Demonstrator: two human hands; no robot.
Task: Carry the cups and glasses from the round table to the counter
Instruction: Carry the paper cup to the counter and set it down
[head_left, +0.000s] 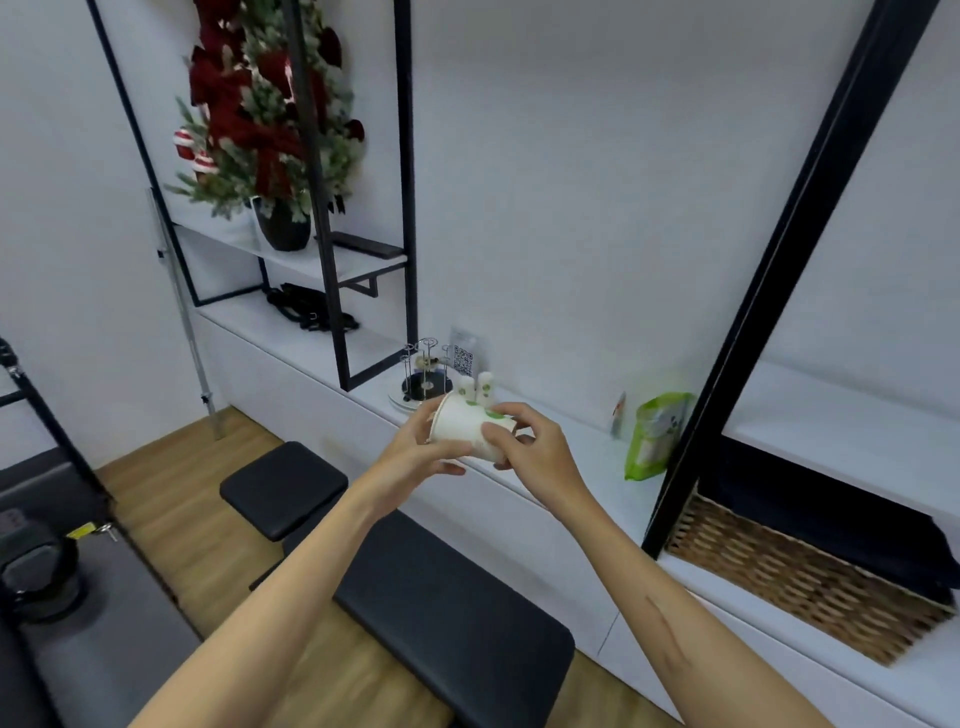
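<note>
This looks like a small office lounge or reception corner. A long white counter (363, 384) runs along a plain white wall, with black metal shelf frames (405, 208) rising from it. One shelf carries a decorated Christmas arrangement (270, 114) in a dark pot. On the counter stand a wire cup rack (427, 371), a small sign with a QR code (464, 358), a green packet (655, 436) and a woven basket (800, 577). Black padded stools (283, 486) sit on a wood-look floor (171, 499) before the counter

Soft even light, wide-angle edge warping
</note>
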